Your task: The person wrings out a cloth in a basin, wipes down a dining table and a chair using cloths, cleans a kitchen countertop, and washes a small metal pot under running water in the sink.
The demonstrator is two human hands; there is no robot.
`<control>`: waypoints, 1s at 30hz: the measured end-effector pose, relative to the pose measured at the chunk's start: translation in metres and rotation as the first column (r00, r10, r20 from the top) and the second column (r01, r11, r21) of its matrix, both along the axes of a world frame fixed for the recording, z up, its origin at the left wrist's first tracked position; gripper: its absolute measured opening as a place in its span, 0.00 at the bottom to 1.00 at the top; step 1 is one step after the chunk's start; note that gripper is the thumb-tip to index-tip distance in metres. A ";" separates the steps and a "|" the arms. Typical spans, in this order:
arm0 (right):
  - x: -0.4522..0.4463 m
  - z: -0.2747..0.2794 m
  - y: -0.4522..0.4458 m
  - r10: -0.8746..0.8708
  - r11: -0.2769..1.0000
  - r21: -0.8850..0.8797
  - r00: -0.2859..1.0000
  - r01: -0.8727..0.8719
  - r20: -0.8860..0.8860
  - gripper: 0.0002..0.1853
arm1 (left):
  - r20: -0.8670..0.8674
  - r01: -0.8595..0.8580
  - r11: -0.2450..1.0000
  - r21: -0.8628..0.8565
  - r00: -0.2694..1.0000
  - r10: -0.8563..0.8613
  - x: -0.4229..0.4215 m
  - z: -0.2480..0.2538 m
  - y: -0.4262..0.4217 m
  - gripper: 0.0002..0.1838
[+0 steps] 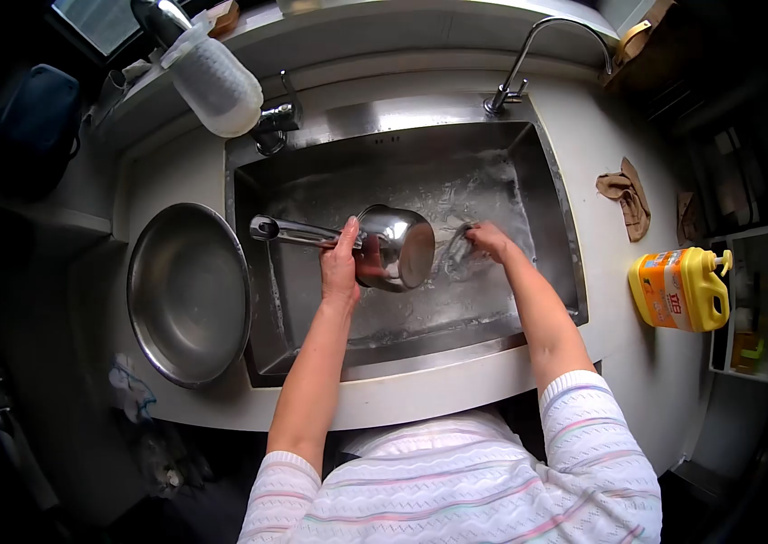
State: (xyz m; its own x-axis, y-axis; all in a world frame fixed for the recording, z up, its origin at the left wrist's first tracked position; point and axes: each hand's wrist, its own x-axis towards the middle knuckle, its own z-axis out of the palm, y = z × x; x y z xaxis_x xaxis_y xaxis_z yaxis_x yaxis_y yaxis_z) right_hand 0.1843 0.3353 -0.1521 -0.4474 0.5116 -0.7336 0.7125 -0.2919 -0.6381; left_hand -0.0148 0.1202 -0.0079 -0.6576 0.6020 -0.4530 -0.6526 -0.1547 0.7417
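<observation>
In the sink (pixel 347 367), my left hand (pixel 340 263) grips a shiny steel saucepan (pixel 393 245) where its handle meets the body. The saucepan is tipped on its side with the long handle pointing left and its round base turned to the right. To the right of the saucepan, my right hand (pixel 490 240) is closed low over the sink floor. At its fingertips is a greyish, wiry clump that looks like a steel wool scrubber (pixel 462 257). Water and suds around the clump blur its outline, and the inside of the saucepan is hidden.
A wide metal basin (pixel 189 295) stands left of the sink. Behind are a main faucet (pixel 273 127) with a whitish cover above it, and a thin curved tap (pixel 529 63). A yellow pump jug (pixel 681 288) and a brown cloth (pixel 628 195) are on the right counter.
</observation>
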 end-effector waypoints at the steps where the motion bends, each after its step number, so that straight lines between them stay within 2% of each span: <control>1: 0.007 0.009 -0.001 -0.296 0.955 0.020 0.954 0.295 0.055 0.09 | 0.012 -0.013 1.000 -0.023 1.000 0.013 -0.004 -0.003 -0.002 0.12; 3: -0.005 0.010 -0.017 -0.564 0.817 0.097 0.822 0.569 -0.074 0.11 | 0.041 -0.013 0.998 -0.066 0.999 0.016 -0.007 -0.009 -0.002 0.12; 5: -0.034 -0.007 -0.033 -0.386 0.922 -0.037 0.905 0.386 -0.177 0.15 | 0.084 -0.015 0.995 -0.101 0.996 0.023 -0.004 -0.012 0.002 0.14; 7: -0.061 0.061 -0.064 -0.487 0.862 -0.365 0.774 0.351 -0.405 0.11 | 0.058 -0.030 0.993 -0.117 0.998 0.037 -0.005 -0.021 0.004 0.17; 8: -0.070 0.086 -0.081 -0.325 0.945 -0.153 0.779 0.289 -0.537 0.11 | 0.015 -0.045 0.993 -0.112 0.999 0.047 -0.006 -0.029 0.006 0.19; 9: -0.077 0.107 -0.100 -0.136 0.969 0.077 0.771 0.233 -0.622 0.11 | -0.025 -0.058 0.993 -0.105 0.998 0.055 -0.006 -0.033 0.008 0.21; 10: -0.082 0.124 -0.126 0.188 0.804 0.545 0.767 0.239 -0.613 0.12 | -0.052 -0.050 0.988 -0.146 0.998 0.043 -0.003 -0.028 0.009 0.22; 11: -0.088 0.136 -0.142 0.470 0.424 0.873 0.765 0.243 -0.441 0.13 | -0.079 -0.045 0.982 -0.181 0.996 0.031 0.000 -0.020 0.011 0.23; 14: -0.102 0.146 -0.149 0.481 -0.041 0.988 0.870 0.148 -0.110 0.13 | -0.258 -0.013 0.962 -0.271 0.964 -0.060 0.012 -0.018 0.012 0.25; 15: -0.108 0.137 -0.132 0.456 0.294 0.953 0.888 -0.079 -0.067 0.15 | -0.328 -0.005 0.953 -0.301 0.940 -0.099 0.016 -0.022 0.010 0.25; 16: -0.117 0.120 -0.104 0.441 0.596 0.752 0.898 -0.280 -0.015 0.16 | -0.354 -0.021 0.950 -0.312 0.930 -0.096 0.021 -0.026 0.006 0.25; 17: -0.122 0.110 -0.085 0.441 0.806 0.421 0.897 -0.415 0.039 0.18 | -0.348 -0.036 0.951 -0.308 0.934 -0.077 0.025 -0.026 0.004 0.24; 18: -0.122 0.109 -0.079 0.479 0.808 0.368 0.876 -0.460 0.043 0.18 | -0.342 -0.049 0.952 -0.301 0.938 -0.060 0.028 -0.023 0.004 0.24; 19: -0.118 0.111 -0.092 0.400 0.688 0.671 0.916 -0.276 -0.032 0.16 | -0.337 -0.070 0.957 -0.282 0.941 -0.031 0.028 -0.021 0.007 0.24; 20: -0.108 0.112 -0.121 0.351 0.474 0.879 0.928 -0.057 -0.129 0.16 | -0.316 -0.051 0.955 -0.292 0.947 -0.046 0.020 -0.022 0.006 0.24; 21: -0.098 0.115 -0.145 0.334 0.206 0.963 0.913 0.174 -0.236 0.16 | -0.309 -0.021 0.931 -0.364 0.946 -0.100 0.010 -0.026 0.005 0.22; 22: -0.091 0.123 -0.154 0.388 0.006 0.963 0.887 0.270 -0.251 0.19 | -0.427 -0.032 0.941 -0.336 0.896 -0.122 0.013 -0.023 0.006 0.22; 23: -0.087 0.112 -0.149 0.313 0.325 0.925 0.901 0.196 -0.301 0.18 | -0.540 -0.043 0.950 -0.310 0.830 -0.139 0.016 -0.019 0.006 0.21; 24: -0.082 0.093 -0.136 0.222 0.611 0.781 0.919 0.130 -0.327 0.18 | -0.466 -0.037 0.965 -0.259 0.880 -0.092 0.015 -0.017 0.003 0.21; 25: -0.078 0.085 -0.115 0.128 0.830 0.553 0.937 0.078 -0.325 0.18 | -0.391 -0.034 0.979 -0.202 0.919 -0.049 0.012 -0.014 0.004 0.20; 26: -0.069 0.089 -0.100 -0.088 0.996 -0.029 0.918 0.083 -0.386 0.19 | -0.307 -0.025 0.988 -0.152 0.951 -0.023 0.010 -0.011 0.003 0.19; 27: -0.060 0.095 -0.085 -0.329 0.826 -0.529 0.928 0.193 -0.174 0.19 | -0.072 -0.052 0.996 -0.079 0.996 0.046 0.007 0.009 0.006 0.18; 29: -0.056 0.080 -0.123 -0.420 0.865 -0.465 0.776 0.185 -0.471 0.19 | 0.097 -0.155 0.986 0.061 0.984 0.149 -0.005 0.025 0.021 0.16; 30: -0.061 0.059 -0.136 -0.455 0.730 -0.682 0.712 -0.046 -0.535 0.20 | 0.132 -0.078 0.992 0.096 0.989 0.065 -0.007 0.018 0.028 0.15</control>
